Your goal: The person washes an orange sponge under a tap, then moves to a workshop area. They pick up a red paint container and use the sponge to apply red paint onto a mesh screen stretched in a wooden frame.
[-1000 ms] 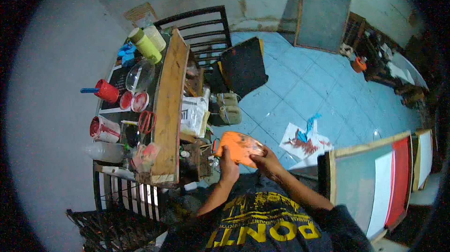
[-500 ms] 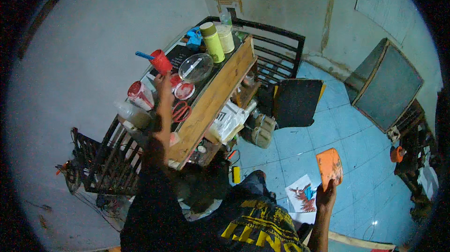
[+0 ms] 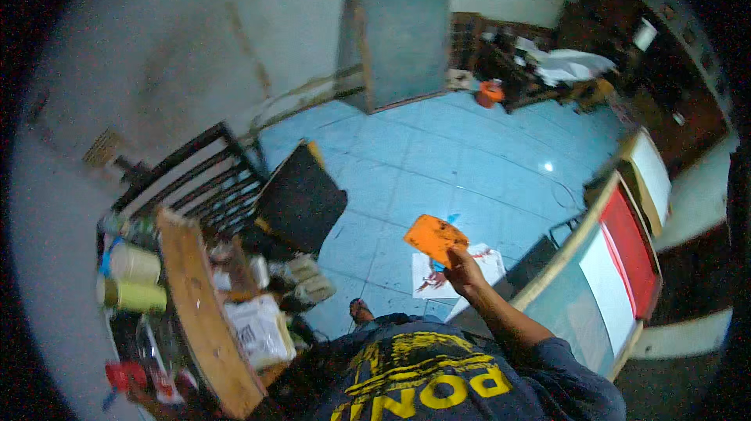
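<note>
The right hand [image 3: 463,271] was raised over the blue floor [image 3: 438,163], its fingers pinching one edge of an orange flat piece [image 3: 436,238]; the left hand was not visible; a white paper sheet [image 3: 458,274] lay on the floor under that hand; farther away, a framed board [image 3: 403,41] leaned against the wall.

The flat orange scuffed card [image 3: 436,238], gripped by both hands in front of the chest a second ago, now sits in the right hand [image 3: 463,272] alone, lifted out over the blue tiled floor [image 3: 438,155]. The left hand, stretched toward the cluttered wooden table [image 3: 199,319] half a second ago, is out of view, and the view now swings right, pushing the table to the lower left
</note>
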`<action>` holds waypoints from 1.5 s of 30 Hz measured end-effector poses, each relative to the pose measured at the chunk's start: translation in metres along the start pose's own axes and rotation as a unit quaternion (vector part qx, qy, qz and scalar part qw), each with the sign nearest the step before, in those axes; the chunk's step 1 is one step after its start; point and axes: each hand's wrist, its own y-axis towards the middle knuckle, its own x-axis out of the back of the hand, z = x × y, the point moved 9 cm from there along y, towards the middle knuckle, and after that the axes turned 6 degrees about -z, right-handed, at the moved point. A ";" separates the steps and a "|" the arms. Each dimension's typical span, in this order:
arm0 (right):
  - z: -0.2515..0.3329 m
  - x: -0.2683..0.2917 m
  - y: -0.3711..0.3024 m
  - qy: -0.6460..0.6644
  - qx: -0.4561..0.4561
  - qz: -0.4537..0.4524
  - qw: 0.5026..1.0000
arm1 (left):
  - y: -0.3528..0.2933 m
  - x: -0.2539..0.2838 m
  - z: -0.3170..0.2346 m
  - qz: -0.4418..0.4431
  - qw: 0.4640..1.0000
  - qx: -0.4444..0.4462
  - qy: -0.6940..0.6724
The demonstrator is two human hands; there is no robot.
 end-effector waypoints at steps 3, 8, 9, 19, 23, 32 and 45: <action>0.019 0.009 0.008 0.004 0.074 -0.012 0.997 | -0.061 -0.062 -0.014 0.061 0.998 -0.001 -0.008; -0.003 0.056 0.034 0.004 0.098 -0.081 0.992 | -0.135 -0.128 -0.021 0.165 0.986 -0.002 -0.022; -0.012 0.044 0.038 0.020 0.082 -0.068 0.994 | -0.138 -0.131 -0.022 0.173 0.985 -0.003 -0.027; -0.004 0.002 0.049 -0.166 0.173 -0.031 0.970 | -0.191 -0.187 -0.048 0.260 0.964 -0.006 -0.052; -0.020 0.015 0.071 0.006 0.050 -0.103 0.993 | -0.223 -0.208 -0.066 0.298 0.952 -0.017 -0.062; 0.026 0.010 0.092 0.120 0.040 -0.115 0.985 | -0.296 -0.275 -0.120 0.349 0.933 -0.041 -0.079; 0.310 0.080 0.113 0.122 0.334 -0.180 0.917 | -0.479 -0.440 -0.282 0.478 0.866 -0.089 -0.122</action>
